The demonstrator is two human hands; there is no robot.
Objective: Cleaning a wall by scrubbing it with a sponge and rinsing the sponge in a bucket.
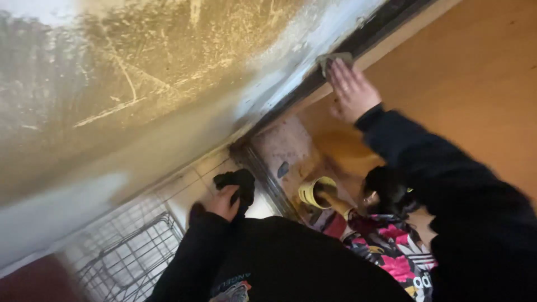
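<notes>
Grey-green soft cloth pad (334, 59) pressed flat under the right hand (351, 92) against the dark door-frame channel (313, 84); limp, light, best held by spread fingers. Left hand (222, 202) closed around a crumpled black rag (238, 183) at the tiled floor (193, 182).

A large grimy pane (123, 84), smeared yellowish and scratched, fills the upper left, with pale light showing through at its top edge. A dark frame strip (313, 84) runs diagonally along its border. Beyond it lies an orange-brown wall (475, 78). Below are pale floor tiles (190, 182), a white wire rack (128, 251) and a worn stone threshold (285, 148).
</notes>
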